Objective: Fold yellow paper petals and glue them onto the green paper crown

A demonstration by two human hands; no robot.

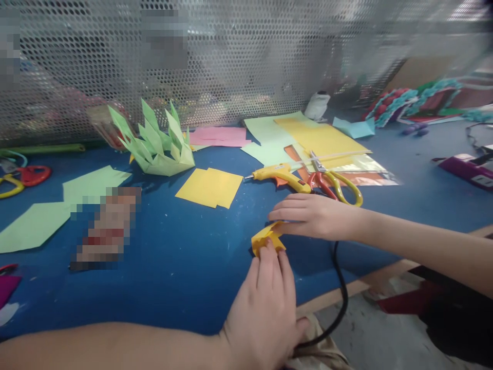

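A small folded piece of yellow paper [259, 239] lies on the blue table near its front edge. The fingertips of my left hand [265, 303] press on it from the near side. From the right, my right hand [316, 216] reaches its far edge, fingers together, and pinches a corner; its thumb is mostly hidden. Beyond my hands rest a yellow glue gun [279, 172] and scissors [327, 177] with red and yellow handles. A stack of yellow paper squares [211, 187] is left of the glue gun's nozzle. Behind that stands a folded green paper piece [164, 149] with pointed tips.
Green paper sheets [34, 223] lie at left, by a blurred-out object [110, 228]. Pink paper [219, 136] and yellow sheets [327, 141] are at the back, before a perforated metal screen [250, 61]. A black cord [342, 293] hangs over the front edge. A purple tool [468, 169] lies right.
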